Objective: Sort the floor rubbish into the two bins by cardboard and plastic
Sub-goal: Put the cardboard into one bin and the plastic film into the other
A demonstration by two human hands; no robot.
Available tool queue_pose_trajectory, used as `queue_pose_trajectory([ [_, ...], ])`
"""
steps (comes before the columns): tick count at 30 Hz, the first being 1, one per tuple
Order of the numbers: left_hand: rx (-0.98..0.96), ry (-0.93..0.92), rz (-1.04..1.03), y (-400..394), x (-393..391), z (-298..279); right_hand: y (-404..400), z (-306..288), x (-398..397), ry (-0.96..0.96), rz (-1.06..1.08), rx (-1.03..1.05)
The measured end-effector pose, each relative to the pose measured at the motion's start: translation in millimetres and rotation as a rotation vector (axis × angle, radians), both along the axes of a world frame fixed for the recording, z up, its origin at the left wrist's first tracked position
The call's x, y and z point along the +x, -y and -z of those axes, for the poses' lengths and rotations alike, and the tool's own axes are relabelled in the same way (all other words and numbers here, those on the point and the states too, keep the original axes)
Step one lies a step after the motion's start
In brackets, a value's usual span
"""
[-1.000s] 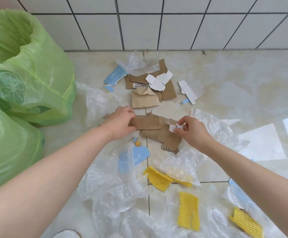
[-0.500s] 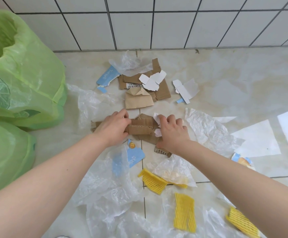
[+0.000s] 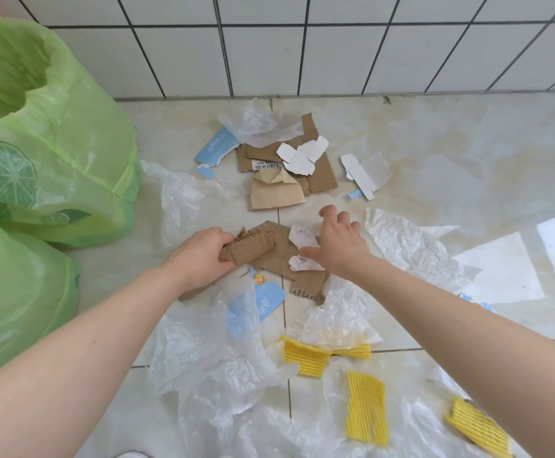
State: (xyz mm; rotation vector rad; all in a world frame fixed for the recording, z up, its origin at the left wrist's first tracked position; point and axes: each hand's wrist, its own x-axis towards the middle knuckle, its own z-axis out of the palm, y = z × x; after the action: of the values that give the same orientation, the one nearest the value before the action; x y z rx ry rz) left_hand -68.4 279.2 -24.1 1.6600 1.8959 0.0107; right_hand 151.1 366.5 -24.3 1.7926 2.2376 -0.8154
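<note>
Head view: left hand (image 3: 200,259) squeezes a folded brown cardboard strip (image 3: 249,249) — right hand (image 3: 339,246) hovers beside it, fingers spread, holding nothing. Torn white paper scraps (image 3: 302,239) lie just right of that strip.

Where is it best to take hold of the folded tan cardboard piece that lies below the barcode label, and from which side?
Probably by its straight lower edge. The folded tan cardboard lies flat with that edge free and bare floor below it, while its top tucks against the brown cardboard pile. The open right hand could come from the near side and pinch there.
</note>
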Motion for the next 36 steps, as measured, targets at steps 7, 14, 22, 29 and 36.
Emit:
queue_pose_trajectory([
  [7,-0.071,0.112,-0.263,14.9,-6.7,-1.3,15.4,1.9,-8.2,0.205,-0.181,-0.069],
  [14,0.018,0.078,-0.397,17.5,0.3,-5.6,19.4,-2.0,-13.2,0.176,-0.088,-0.146],
  [22,0.024,0.81,-0.988,11.5,41.8,-43.1,25.7,-5.4,13.0,-0.042,0.078,-0.172],
  [29,-0.228,0.696,-0.759,46.3,94.0,-25.4,37.0,-31.8,61.4,-0.484,0.452,-0.23],
  [36,-0.169,0.346,-0.757,70.5,80.8,-31.0,69.6,-40.9,117.5,-0.535,0.592,-0.229],
])
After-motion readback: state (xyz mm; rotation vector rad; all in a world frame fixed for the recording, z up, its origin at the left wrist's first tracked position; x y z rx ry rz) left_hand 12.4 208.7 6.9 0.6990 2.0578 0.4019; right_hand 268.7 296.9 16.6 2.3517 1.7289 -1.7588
